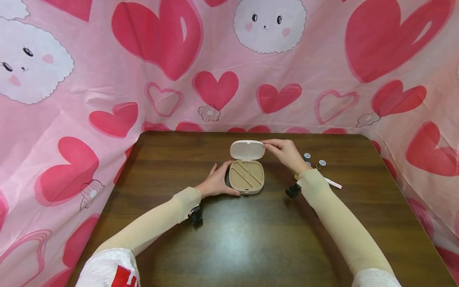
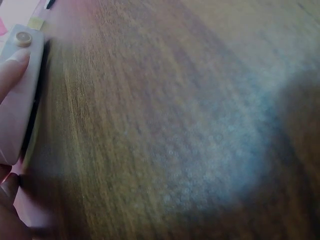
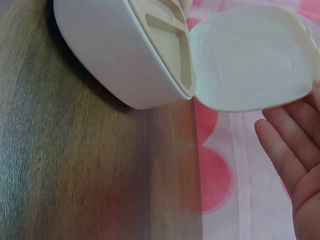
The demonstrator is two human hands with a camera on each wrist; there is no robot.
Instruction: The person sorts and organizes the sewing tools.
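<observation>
A small white box (image 1: 260,188) with a beige divided tray (image 1: 247,175) inside stands on the table, its hinged lid (image 1: 247,150) raised at the back. My left hand (image 1: 215,184) grips the box from the left, the thumb along the front wall. In the left wrist view that thumb lies right below the round latch button (image 2: 23,38). The right hand (image 1: 285,152) pinches the right edge of the lid between thumb and fingers. Seen from the right wrist, the tray's compartments (image 3: 167,42) look bare, and the lid's pale inner face shows.
Right of the box, partly behind the right wrist, lie several small thread spools (image 1: 322,163) and a white strip with pink marks (image 1: 333,183). The brown wooden table (image 1: 172,159) ends at the back against a pink heart-print cloth (image 1: 215,48).
</observation>
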